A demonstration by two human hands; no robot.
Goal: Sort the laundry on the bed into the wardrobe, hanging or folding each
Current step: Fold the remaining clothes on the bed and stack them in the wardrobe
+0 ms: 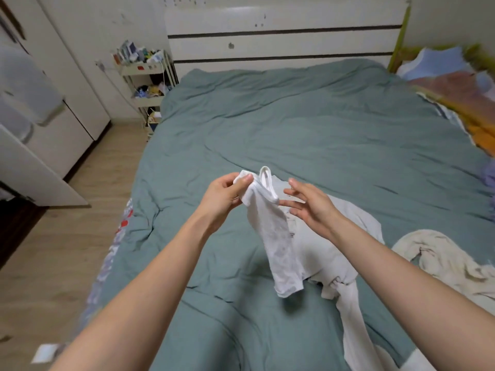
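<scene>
A white sock (278,245) hangs above the green bed (294,124), its cuff up and toe down. My left hand (225,196) pinches the cuff between thumb and fingers. My right hand (308,204) hovers just right of the cuff with fingers spread and straight, holding nothing. Under the sock a light grey garment (329,253) lies spread on the bed, with a white piece (353,325) trailing toward me. A cream crumpled garment (439,261) lies at the right.
White wardrobe doors (53,108) stand at the left, one door swung open over the wooden floor (53,250). A cluttered white trolley (147,79) stands beside the headboard (281,36). Colourful bedding (460,97) is piled at the bed's far right.
</scene>
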